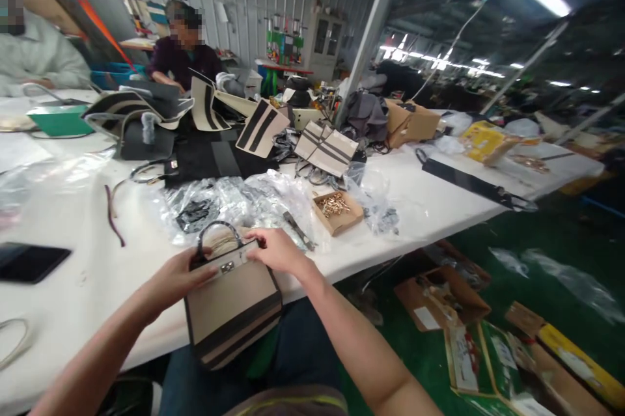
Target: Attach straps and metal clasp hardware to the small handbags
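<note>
A small beige handbag (233, 308) with dark stripes and a black loop handle leans over the near edge of the white table (88, 273). My left hand (181, 275) grips its top left corner, fingers curled over the flap. My right hand (277, 250) is closed on the top right edge of the bag, beside the metal clasp (227, 266). A metal tool (299, 230) lies just beyond my right hand.
A small cardboard box of gold hardware (336, 209) and crumpled clear plastic bags (234, 201) sit past the bag. A black phone (29, 262) lies at left. Striped bag panels (261, 127) crowd the far table, where two people sit. Cardboard boxes (442, 299) litter the green floor at right.
</note>
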A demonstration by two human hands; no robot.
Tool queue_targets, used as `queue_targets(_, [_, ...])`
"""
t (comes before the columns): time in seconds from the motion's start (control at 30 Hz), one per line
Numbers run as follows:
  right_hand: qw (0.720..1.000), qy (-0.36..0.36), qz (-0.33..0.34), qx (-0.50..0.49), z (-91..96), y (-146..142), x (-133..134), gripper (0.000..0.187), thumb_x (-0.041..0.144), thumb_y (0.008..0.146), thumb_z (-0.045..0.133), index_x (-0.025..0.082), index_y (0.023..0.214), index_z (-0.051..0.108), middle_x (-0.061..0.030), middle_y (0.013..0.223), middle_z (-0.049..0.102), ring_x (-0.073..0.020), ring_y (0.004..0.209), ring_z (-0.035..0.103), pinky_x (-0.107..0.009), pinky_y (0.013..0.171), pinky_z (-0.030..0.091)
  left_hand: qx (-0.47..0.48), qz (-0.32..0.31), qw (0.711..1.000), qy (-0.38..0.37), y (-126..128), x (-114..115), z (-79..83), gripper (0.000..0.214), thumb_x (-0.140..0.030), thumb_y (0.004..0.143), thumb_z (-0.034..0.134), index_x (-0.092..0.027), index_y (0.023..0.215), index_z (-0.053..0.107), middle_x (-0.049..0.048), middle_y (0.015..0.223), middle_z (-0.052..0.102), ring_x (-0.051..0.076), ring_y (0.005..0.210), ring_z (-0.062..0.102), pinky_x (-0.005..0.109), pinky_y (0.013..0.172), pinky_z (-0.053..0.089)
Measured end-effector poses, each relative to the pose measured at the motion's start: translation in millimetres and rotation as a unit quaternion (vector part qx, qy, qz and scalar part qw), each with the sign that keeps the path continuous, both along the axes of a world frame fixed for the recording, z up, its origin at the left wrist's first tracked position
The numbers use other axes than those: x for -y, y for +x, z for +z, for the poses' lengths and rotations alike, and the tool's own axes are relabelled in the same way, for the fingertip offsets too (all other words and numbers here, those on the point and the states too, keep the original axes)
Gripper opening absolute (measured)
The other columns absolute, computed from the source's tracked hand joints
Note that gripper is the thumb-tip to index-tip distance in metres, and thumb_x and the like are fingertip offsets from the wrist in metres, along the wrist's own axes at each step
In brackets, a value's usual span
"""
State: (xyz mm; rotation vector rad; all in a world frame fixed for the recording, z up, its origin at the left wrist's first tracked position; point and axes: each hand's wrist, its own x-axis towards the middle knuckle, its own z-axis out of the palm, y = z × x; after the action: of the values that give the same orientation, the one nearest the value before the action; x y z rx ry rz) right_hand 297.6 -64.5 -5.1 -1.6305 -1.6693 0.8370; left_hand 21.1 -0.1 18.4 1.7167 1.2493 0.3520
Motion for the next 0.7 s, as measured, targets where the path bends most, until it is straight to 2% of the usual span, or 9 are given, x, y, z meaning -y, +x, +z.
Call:
queue_targets(0.13, [0.999,0.029,0.021,0.020,-5.7,-0.9,-5.3,0.037,0.026,0.090,0.087,0.031,0.126,0.088,-0.0047,0.122,0.084,-0.0242,0.103,0.076,-0.033,0.094,0.054,-0.042,0.050,0.996,0.067,13.8,5.6,-6.3,0.051,-0.054,0.068,0.082,-0.021,0.106,0.071,0.0125,0.108,0.083,0.041,0.108,0.079,0.043,0.091,0.064])
queue_targets(0.23, [0.998,0.043,0.032,0.021,-3.3,17.1,-9.2,0.033,0.031,0.094,0.086,0.026,0.126,0.088,-0.0067,0.119,0.084,-0.0225,0.099,0.077,-0.033,0.092,0.058,-0.081,0.046,0.992,0.089,14.7,2.2,-13.4,0.044,-0.051,0.072,0.079,-0.023,0.103,0.064,0.0142,0.107,0.081,0.041,0.107,0.078,0.044,0.090,0.061])
queue_targets(0.33, [0.991,0.060,-0.086,0.083,10.1,54.7,-13.5,0.026,0.027,0.104,0.073,0.022,0.125,0.087,-0.0092,0.120,0.086,-0.0245,0.104,0.080,-0.035,0.096,0.060,-0.120,0.042,0.986,0.107,15.1,3.7,-17.0,0.041,-0.053,0.078,0.075,-0.025,0.102,0.058,0.0145,0.103,0.079,0.041,0.101,0.077,0.043,0.083,0.057])
queue_targets(0.4, [0.974,0.067,-0.164,0.142,20.1,78.8,-16.0,0.027,0.020,0.105,0.065,0.019,0.120,0.088,-0.0139,0.121,0.086,-0.0294,0.112,0.080,-0.040,0.104,0.057,-0.141,0.048,0.982,0.116,16.5,6.0,-18.3,0.039,-0.055,0.082,0.072,-0.025,0.102,0.055,0.0134,0.101,0.077,0.040,0.099,0.077,0.042,0.081,0.056])
queue_targets(0.43, [0.968,0.064,-0.178,0.163,23.8,87.1,-16.9,0.026,0.019,0.104,0.065,0.019,0.117,0.088,-0.0156,0.121,0.085,-0.0316,0.114,0.079,-0.041,0.106,0.056,-0.144,0.052,0.981,0.119,17.5,6.8,-19.0,0.040,-0.055,0.083,0.071,-0.025,0.104,0.054,0.0130,0.101,0.077,0.039,0.098,0.077,0.042,0.081,0.056])
queue_targets(0.53, [0.964,0.044,-0.158,0.208,27.1,92.9,-18.0,0.023,0.023,0.099,0.074,0.022,0.118,0.088,-0.0143,0.122,0.085,-0.0327,0.115,0.078,-0.040,0.105,0.054,-0.130,0.060,0.981,0.128,20.5,6.9,-22.1,0.047,-0.055,0.083,0.071,-0.023,0.112,0.054,0.0136,0.107,0.076,0.039,0.101,0.077,0.042,0.082,0.056])
queue_targets(0.63, [0.944,-0.025,-0.117,0.309,22.7,84.9,-19.1,0.039,0.031,0.097,0.080,0.023,0.135,0.081,-0.0139,0.127,0.084,-0.0325,0.116,0.077,-0.037,0.101,0.053,-0.119,0.054,0.982,0.135,21.2,4.7,-27.1,0.050,-0.055,0.081,0.071,-0.022,0.115,0.055,0.0139,0.110,0.076,0.040,0.103,0.077,0.044,0.085,0.058])
queue_targets(0.7, [0.927,-0.072,-0.102,0.354,19.6,85.6,-21.2,0.042,0.031,0.098,0.077,0.022,0.139,0.078,-0.0133,0.124,0.085,-0.0318,0.114,0.077,-0.035,0.097,0.053,-0.106,0.050,0.984,0.136,20.0,3.1,-32.1,0.052,-0.057,0.081,0.071,-0.021,0.117,0.057,0.0124,0.109,0.076,0.039,0.102,0.077,0.045,0.088,0.060])
